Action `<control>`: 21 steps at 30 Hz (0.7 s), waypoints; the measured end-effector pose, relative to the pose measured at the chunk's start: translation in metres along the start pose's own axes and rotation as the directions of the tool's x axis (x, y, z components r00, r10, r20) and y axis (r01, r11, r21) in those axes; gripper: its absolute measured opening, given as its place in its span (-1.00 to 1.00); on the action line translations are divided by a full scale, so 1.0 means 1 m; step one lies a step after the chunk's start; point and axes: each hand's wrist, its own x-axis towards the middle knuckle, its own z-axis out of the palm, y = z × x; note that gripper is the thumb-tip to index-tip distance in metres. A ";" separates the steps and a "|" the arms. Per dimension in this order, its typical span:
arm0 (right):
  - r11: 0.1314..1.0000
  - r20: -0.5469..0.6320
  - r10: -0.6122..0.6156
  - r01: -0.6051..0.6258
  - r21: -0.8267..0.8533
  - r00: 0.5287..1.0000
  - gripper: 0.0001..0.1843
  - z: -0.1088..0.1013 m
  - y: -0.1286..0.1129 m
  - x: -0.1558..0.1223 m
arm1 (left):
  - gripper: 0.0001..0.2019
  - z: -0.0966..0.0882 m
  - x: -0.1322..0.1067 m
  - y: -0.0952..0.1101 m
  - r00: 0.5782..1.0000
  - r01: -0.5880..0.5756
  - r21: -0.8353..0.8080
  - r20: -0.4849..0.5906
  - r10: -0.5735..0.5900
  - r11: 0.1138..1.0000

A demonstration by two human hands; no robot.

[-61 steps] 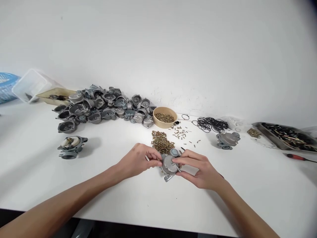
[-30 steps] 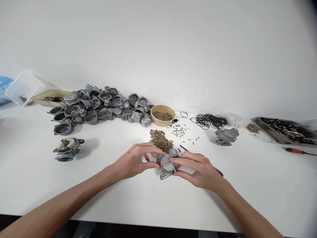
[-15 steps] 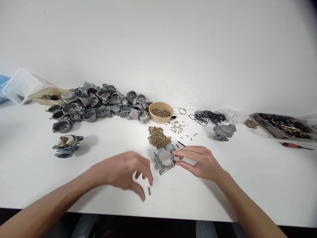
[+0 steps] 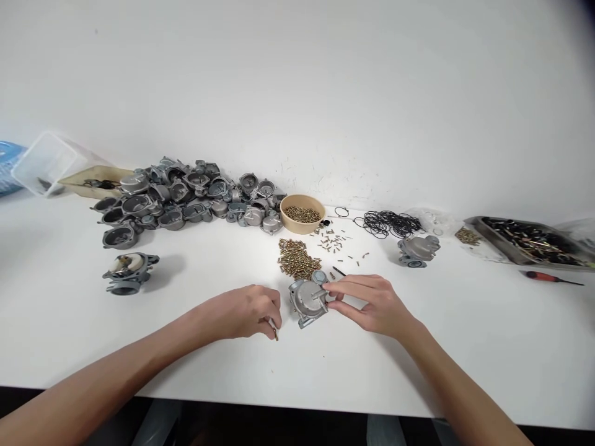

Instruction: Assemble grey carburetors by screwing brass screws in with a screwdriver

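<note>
My left hand point(image 4: 253, 311) pinches a small brass-coloured screw point(image 4: 276, 336) between thumb and fingertips, just above the white table. To its right lies a grey metal carburetor point(image 4: 305, 300), bowl side up. Thumb and fingers of my right hand point(image 4: 372, 303) are closed on the carburetor's right side. A heap of brass-coloured screws point(image 4: 298, 259) sits right behind this carburetor. Another carburetor point(image 4: 127, 272), with its white float showing, stands apart on the left. On the right is a closed carburetor point(image 4: 419, 249).
Many grey metal bowls point(image 4: 171, 217) are piled back left. A tan tub point(image 4: 303, 228) of screws stands at the back middle, with black rubber rings point(image 4: 390, 223) to its right. Farther right are a metal tray point(image 4: 499, 241) of parts and a red-handled screwdriver point(image 4: 543, 276).
My left hand has closed on the screw that lay on the table and lifted it slightly. My right hand stays on the carburetor, which has not moved.
</note>
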 end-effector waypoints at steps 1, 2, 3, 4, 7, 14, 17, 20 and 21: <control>1.000 -0.001 0.001 -0.001 -0.002 1.000 -0.66 0.000 0.000 0.000 | -0.97 -0.001 0.000 -0.001 1.000 0.007 -0.005 -0.006 -0.007 1.000; 1.000 0.001 0.001 -0.001 -0.002 1.000 -0.66 0.000 -0.001 0.000 | -0.96 -0.002 0.000 -0.001 1.000 0.002 -0.012 -0.006 -0.002 1.000; 1.000 0.004 0.001 -0.001 -0.001 1.000 -0.66 0.000 -0.001 0.000 | -0.95 -0.002 0.000 -0.001 1.000 -0.006 -0.020 -0.004 0.006 1.000; 1.000 0.006 0.002 -0.002 -0.001 1.000 -0.65 0.000 -0.001 0.000 | -0.93 -0.002 0.001 -0.001 1.000 -0.013 -0.027 -0.006 0.013 1.000; 1.000 0.014 0.003 -0.003 0.001 1.000 -0.64 -0.001 -0.001 0.001 | -0.88 -0.009 0.002 -0.003 0.999 0.006 -0.089 -0.047 -0.010 0.996; 0.999 0.026 0.004 -0.003 -0.042 1.000 -0.63 -0.002 -0.002 0.000 | -0.88 -0.028 0.003 -0.010 0.891 0.132 -0.294 -0.383 -0.243 0.947; 0.999 0.026 0.001 0.000 -0.041 1.000 -0.64 -0.001 -0.002 0.000 | -0.88 -0.024 0.007 -0.005 0.841 0.109 -0.321 -0.474 -0.260 0.941; 0.999 0.028 0.004 -0.003 -0.053 1.000 -0.66 -0.001 -0.002 0.000 | -0.86 -0.016 0.010 0.000 0.831 0.050 -0.297 -0.517 -0.204 0.953; 0.998 0.029 0.006 -0.004 -0.055 1.000 -0.67 -0.001 -0.002 0.001 | -0.86 -0.013 0.011 0.002 0.829 0.035 -0.292 -0.525 -0.190 0.956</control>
